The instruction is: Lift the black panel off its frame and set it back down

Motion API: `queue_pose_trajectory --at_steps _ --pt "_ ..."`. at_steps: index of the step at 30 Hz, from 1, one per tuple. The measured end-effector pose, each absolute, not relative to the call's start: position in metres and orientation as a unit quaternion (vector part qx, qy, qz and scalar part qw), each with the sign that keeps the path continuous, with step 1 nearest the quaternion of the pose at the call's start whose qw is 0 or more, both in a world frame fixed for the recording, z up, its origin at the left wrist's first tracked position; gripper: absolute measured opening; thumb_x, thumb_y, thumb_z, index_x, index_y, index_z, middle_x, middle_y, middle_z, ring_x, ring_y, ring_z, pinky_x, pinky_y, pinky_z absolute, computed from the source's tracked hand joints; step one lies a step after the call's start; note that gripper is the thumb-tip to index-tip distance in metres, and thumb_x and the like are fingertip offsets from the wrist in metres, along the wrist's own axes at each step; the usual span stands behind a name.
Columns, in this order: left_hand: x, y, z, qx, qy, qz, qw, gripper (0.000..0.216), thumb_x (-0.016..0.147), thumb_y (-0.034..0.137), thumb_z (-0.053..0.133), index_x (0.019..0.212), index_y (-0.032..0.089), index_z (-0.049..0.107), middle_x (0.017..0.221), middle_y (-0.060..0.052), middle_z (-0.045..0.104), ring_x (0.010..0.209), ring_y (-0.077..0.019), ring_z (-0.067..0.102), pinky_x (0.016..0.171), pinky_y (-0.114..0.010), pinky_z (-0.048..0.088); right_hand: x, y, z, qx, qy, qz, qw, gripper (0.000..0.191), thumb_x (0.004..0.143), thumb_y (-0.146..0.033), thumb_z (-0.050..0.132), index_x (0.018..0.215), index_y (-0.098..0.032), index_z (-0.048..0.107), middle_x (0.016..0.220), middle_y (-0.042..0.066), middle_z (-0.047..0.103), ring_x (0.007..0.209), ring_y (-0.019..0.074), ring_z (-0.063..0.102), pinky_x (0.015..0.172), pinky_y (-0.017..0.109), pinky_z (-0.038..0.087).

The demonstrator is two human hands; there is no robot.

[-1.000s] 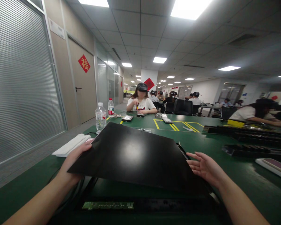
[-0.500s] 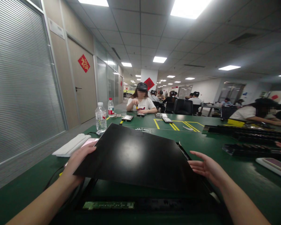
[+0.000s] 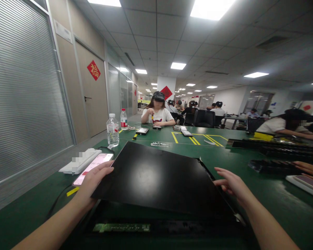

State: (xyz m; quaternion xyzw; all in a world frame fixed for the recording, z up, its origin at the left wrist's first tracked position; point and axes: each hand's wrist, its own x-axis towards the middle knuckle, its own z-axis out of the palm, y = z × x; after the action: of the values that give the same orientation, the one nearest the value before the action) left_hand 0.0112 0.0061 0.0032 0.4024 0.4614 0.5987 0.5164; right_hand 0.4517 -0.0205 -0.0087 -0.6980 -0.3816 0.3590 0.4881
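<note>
A glossy black flat panel (image 3: pixel 156 177), like a display screen, lies tilted and turned over a black frame (image 3: pixel 185 225). Along the frame's near side runs a strip of green circuit board (image 3: pixel 121 227). My left hand (image 3: pixel 95 178) grips the panel's left edge, its fingertips on top and the thumb hidden. At the right edge, my right hand (image 3: pixel 231 185) has its fingers stretched out, the index raised and the others near or touching the edge of the panel or frame. The frame's left part is largely covered.
Left of the panel are a phone (image 3: pixel 94 168), a white packet (image 3: pixel 80 160) and a clear bottle (image 3: pixel 112 130). Across the green table (image 3: pixel 135 137) a person (image 3: pixel 158 113) works with a tool. Black parts (image 3: pixel 271 149) and another person's hand (image 3: pixel 311 170) are at the right.
The panel has shifted slightly right and lower over the frame, with my left hand following. My right hand's fingers have bent a little. The other person's hand at right reaches further in.
</note>
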Motion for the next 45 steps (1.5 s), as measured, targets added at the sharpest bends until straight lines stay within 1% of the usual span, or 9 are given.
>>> queue_pose_trajectory --at_steps 3,5,8,14,22,28,32,38,45 --pt "0.01 0.008 0.002 0.413 0.485 0.592 0.495 0.026 0.06 0.024 0.068 0.085 0.021 0.069 0.082 -0.005 0.075 0.089 -0.0271 0.066 0.073 -0.032 0.052 0.451 -0.02 -0.008 -0.697 -0.382 0.347 0.498 0.054 0.067 -0.038 0.054 0.117 -0.019 0.051 0.059 0.008 0.068 0.035 0.0094 0.039 0.035 0.019 0.018" --pt "0.01 0.01 0.001 0.411 0.497 0.585 0.492 0.022 0.06 0.023 0.066 0.082 0.022 0.069 0.082 -0.005 0.075 0.09 -0.0286 0.065 0.071 -0.033 0.053 0.45 -0.02 -0.007 -0.696 -0.38 0.342 0.504 0.055 0.066 -0.038 0.054 0.117 -0.018 0.052 0.058 0.008 0.068 0.035 0.0093 0.039 0.035 0.019 0.018" --pt "0.01 0.011 0.001 0.414 0.502 0.577 0.493 0.022 0.061 0.023 0.066 0.082 0.022 0.068 0.082 -0.005 0.075 0.091 -0.0297 0.065 0.069 -0.034 0.053 0.448 -0.021 -0.006 -0.696 -0.379 0.333 0.511 0.054 0.066 -0.039 0.053 0.116 -0.018 0.052 0.055 0.008 0.067 0.035 0.009 0.038 0.035 0.019 0.02" --pt "0.01 0.011 -0.002 0.403 0.509 0.571 0.502 0.02 0.062 0.022 0.067 0.082 0.022 0.067 0.08 -0.004 0.075 0.086 -0.026 0.067 0.064 -0.029 0.053 0.448 -0.021 -0.005 -0.698 -0.377 0.323 0.516 0.049 0.069 -0.039 0.052 0.113 -0.017 0.053 0.055 0.008 0.066 0.036 0.0087 0.039 0.036 0.018 0.024" --pt "0.012 0.004 0.002 0.422 0.481 0.552 0.534 0.021 0.065 0.021 0.066 0.087 0.022 0.067 0.081 -0.004 0.075 0.08 -0.0236 0.068 0.063 -0.027 0.052 0.454 -0.019 -0.012 -0.712 -0.392 0.299 0.499 0.05 0.07 -0.043 0.052 0.112 -0.017 0.054 0.054 0.007 0.066 0.04 0.0106 0.045 0.04 0.021 0.031" --pt "0.018 -0.001 0.011 0.412 0.516 0.532 0.53 0.02 0.07 0.011 0.059 0.088 0.018 0.065 0.071 -0.003 0.074 0.066 -0.0183 0.069 0.055 -0.023 0.052 0.457 -0.016 -0.015 -0.729 -0.408 0.273 0.477 0.051 0.07 -0.047 0.051 0.109 -0.014 0.056 0.056 0.007 0.067 0.039 0.0107 0.045 0.042 0.023 0.033" --pt "0.02 0.001 0.009 0.411 0.521 0.524 0.534 0.02 0.071 0.007 0.057 0.088 0.016 0.063 0.067 -0.002 0.073 0.06 -0.0154 0.068 0.054 -0.021 0.052 0.459 -0.014 -0.017 -0.738 -0.413 0.259 0.467 0.052 0.07 -0.048 0.05 0.108 -0.013 0.057 0.056 0.007 0.067 0.039 0.0114 0.045 0.044 0.025 0.034" --pt "0.019 0.004 0.002 0.411 0.508 0.511 0.559 0.021 0.072 0.01 0.058 0.092 0.018 0.062 0.07 -0.002 0.073 0.062 -0.0164 0.068 0.055 -0.022 0.052 0.459 -0.013 -0.015 -0.759 -0.426 0.236 0.432 0.05 0.071 -0.048 0.048 0.106 -0.014 0.058 0.06 0.007 0.068 0.037 0.0109 0.045 0.047 0.026 0.037" --pt "0.016 0.008 -0.003 0.418 0.509 0.512 0.552 0.025 0.071 0.014 0.06 0.096 0.018 0.063 0.075 -0.004 0.074 0.065 -0.0179 0.068 0.058 -0.023 0.052 0.462 -0.013 -0.017 -0.771 -0.452 0.209 0.396 0.05 0.071 -0.049 0.047 0.104 -0.014 0.06 0.065 0.008 0.069 0.043 0.0136 0.051 0.048 0.027 0.038"
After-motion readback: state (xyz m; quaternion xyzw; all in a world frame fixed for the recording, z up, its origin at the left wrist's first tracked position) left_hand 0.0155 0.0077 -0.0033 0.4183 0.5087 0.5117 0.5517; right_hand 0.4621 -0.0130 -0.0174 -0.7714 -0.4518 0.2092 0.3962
